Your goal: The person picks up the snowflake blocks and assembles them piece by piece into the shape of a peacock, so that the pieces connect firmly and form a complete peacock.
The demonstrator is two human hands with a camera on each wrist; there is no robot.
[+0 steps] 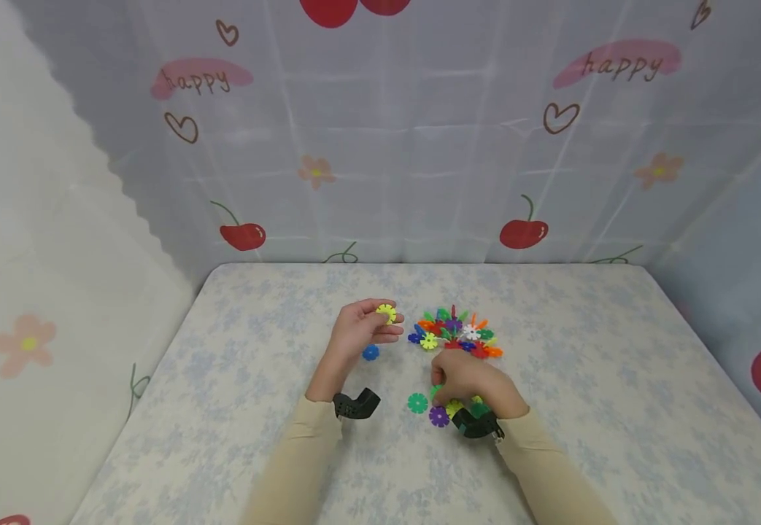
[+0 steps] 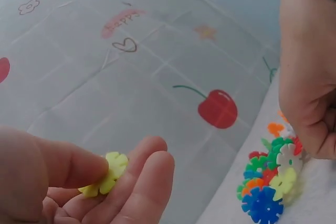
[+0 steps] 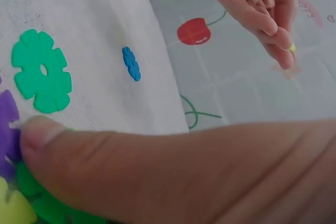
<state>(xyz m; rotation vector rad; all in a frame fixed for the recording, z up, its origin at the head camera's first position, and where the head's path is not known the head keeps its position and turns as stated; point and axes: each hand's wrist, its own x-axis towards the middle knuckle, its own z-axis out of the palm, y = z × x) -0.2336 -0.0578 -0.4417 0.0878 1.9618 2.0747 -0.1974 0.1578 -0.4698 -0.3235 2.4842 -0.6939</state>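
My left hand (image 1: 362,328) is raised above the table and pinches a yellow snowflake disc (image 1: 386,313) between thumb and fingers; the left wrist view shows the notched yellow disc (image 2: 112,173) under the thumb. Low over some loose discs, my right hand (image 1: 472,379) has its fingers curled round a green snowflake disc (image 1: 435,392), partly hidden by the hand. Around it lie a teal-green disc (image 1: 417,403), a purple disc (image 1: 439,416) and a yellow disc (image 1: 454,410). In the right wrist view the thumb (image 3: 79,156) covers part of the green pieces.
Beyond the right hand sits a cluster of joined, many-coloured snowflake discs (image 1: 452,332). A lone blue disc (image 1: 371,353) lies below the left hand. The table (image 1: 222,350) has a pale floral cover, and a printed curtain (image 1: 400,146) hangs behind it.
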